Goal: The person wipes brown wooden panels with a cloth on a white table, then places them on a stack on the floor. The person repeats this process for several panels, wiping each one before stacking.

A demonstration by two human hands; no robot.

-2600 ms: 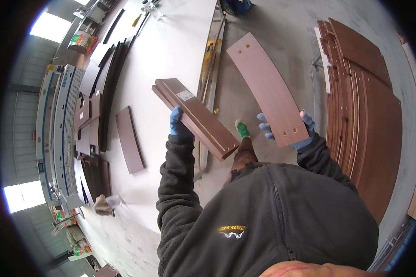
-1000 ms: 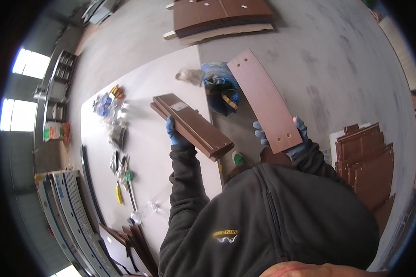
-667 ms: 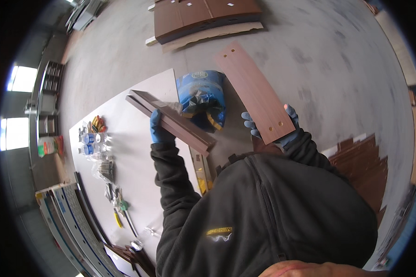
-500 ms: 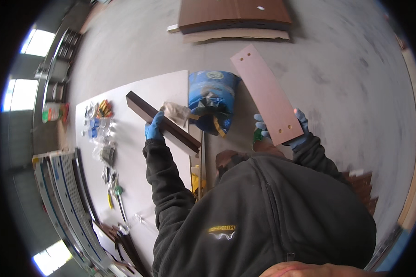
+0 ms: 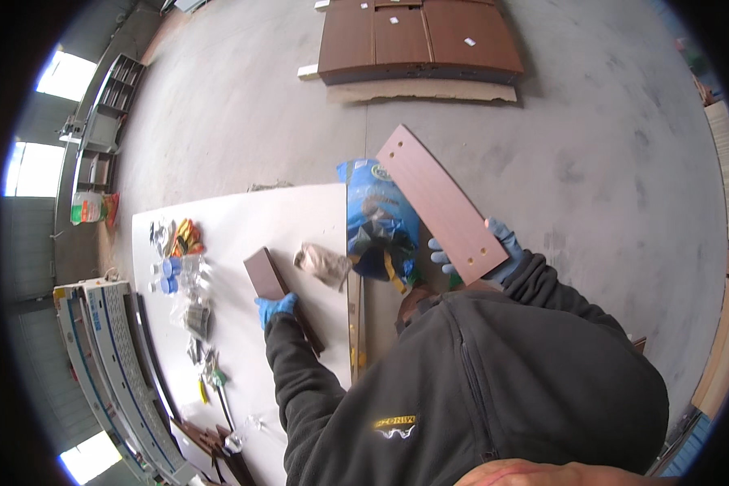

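Observation:
Both my hands wear blue gloves. In my right hand (image 5: 504, 249) is a flat, pinkish-brown wooden panel (image 5: 439, 202), tilted up and left over the floor. Two round holes show near each of its ends. The thumb lies along one edge and fingertips come out at the other. My left hand (image 5: 276, 309) is closed on a dark brown wooden board (image 5: 265, 275) low over the white table, its darker edge running toward me. Whether the board touches the tabletop I cannot tell. A beige cloth bundle (image 5: 322, 266) lies just right of it.
The white table (image 5: 243, 219) carries clear bags (image 5: 193, 267), orange-and-black gloves (image 5: 186, 237) and small tools (image 5: 219, 379) along its left side. A blue sack (image 5: 368, 198) stands at its right edge. Brown panels (image 5: 421, 40) lie stacked on the far floor. Long boards (image 5: 109, 356) stand at left.
My left hand has lowered the dark board toward the table and turned it. The pinkish panel has shifted slightly left and down in view. My view has moved, showing more of the far stack.

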